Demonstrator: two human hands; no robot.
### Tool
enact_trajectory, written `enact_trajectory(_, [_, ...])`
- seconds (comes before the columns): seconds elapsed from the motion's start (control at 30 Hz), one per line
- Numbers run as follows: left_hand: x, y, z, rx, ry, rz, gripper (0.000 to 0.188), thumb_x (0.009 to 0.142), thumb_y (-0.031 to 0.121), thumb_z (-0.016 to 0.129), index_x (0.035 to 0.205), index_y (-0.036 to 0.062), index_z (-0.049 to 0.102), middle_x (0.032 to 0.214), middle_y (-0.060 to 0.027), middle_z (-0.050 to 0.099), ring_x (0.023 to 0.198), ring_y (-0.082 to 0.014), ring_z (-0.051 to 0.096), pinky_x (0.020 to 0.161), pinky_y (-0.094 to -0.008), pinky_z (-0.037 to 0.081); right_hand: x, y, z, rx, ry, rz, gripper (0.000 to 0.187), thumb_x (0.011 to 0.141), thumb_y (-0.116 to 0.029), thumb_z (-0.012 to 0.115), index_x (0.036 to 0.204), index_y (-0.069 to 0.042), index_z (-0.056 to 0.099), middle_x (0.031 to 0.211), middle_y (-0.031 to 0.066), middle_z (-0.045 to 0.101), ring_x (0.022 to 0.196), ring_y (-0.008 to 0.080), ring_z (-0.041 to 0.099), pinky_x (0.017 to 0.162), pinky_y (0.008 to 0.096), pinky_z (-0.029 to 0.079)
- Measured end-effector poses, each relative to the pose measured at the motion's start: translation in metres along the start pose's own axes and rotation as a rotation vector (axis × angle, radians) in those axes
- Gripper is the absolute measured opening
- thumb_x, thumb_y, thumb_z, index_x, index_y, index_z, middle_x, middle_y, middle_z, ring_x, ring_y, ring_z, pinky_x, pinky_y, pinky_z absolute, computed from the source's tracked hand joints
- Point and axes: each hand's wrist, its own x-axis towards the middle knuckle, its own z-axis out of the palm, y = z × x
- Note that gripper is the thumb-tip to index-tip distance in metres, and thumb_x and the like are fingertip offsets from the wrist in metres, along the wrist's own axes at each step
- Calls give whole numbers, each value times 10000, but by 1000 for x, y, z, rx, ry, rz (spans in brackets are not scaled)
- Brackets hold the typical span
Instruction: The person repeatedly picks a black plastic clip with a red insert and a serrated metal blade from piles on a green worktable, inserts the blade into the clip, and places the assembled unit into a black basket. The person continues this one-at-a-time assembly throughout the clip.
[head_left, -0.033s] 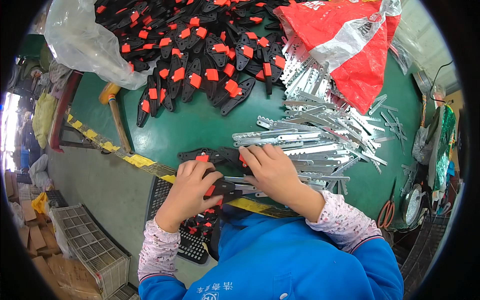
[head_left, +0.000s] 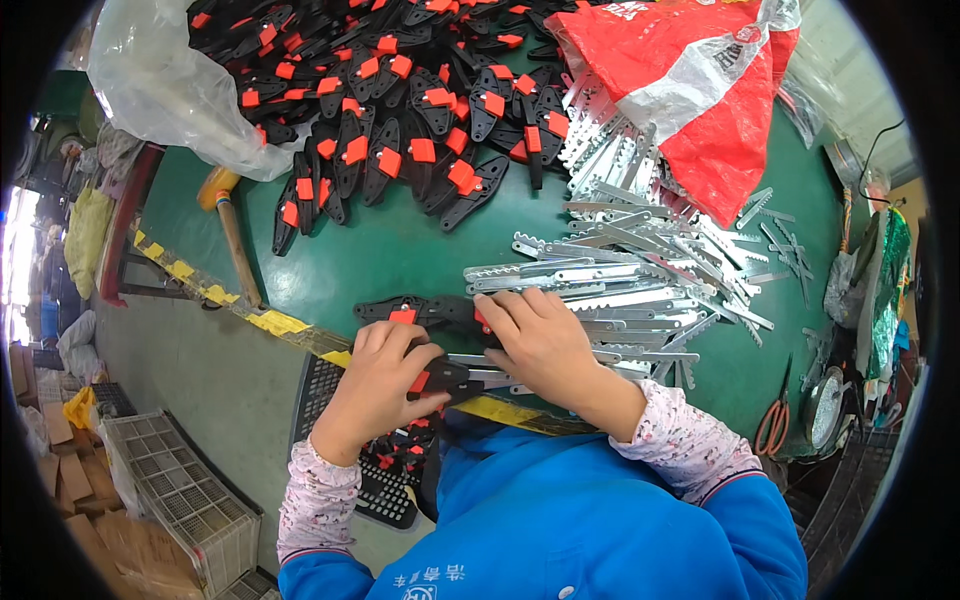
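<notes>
My left hand [head_left: 375,385] grips a black plastic handle with an orange-red tab [head_left: 447,378] at the near edge of the green table [head_left: 400,250]. A flat toothed metal bar [head_left: 500,378] sticks out of that handle to the right, under my right hand [head_left: 540,340]. The right hand's fingers press on a second black handle [head_left: 420,310] lying just beyond. To the right of both hands spreads a loose heap of silver toothed bars [head_left: 640,270].
A big pile of black handles with orange tabs [head_left: 400,120] fills the far table, between a clear bag [head_left: 170,80] and a red bag [head_left: 700,90]. A wooden-handled hammer [head_left: 235,240] lies left, orange scissors [head_left: 775,425] right. A black crate [head_left: 385,480] and white crate [head_left: 180,500] stand below.
</notes>
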Motion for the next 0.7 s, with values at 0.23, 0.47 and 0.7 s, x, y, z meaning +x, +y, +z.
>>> enact_trajectory(0.23, [16,9,4,109,275,166,741,704,92,894,1378,53,588,1301,-148,617,1154,-373,612,987,-497,516,15,-18,-32,842,-221,357,360,1045,-320,643,1079,33,703,922,221,719,818,397,664,748,443,531])
enact_trajectory(0.47, [14,5,-1,-35,199,-85,691,737,74,861,1376,22,602,1202,-169,616,1071,-375,630,934,-456,537,25,58,-6,-48,50,68,155,910,-234,750,898,-79,747,847,110,669,895,303,661,796,426,540])
enact_trajectory(0.7, [4,-5,-2,6,213,-176,713,731,36,867,1389,41,590,1209,-176,630,1076,-385,641,936,-452,538,43,68,5,-189,-94,30,53,843,-141,716,863,-93,712,914,69,654,960,276,636,844,387,516])
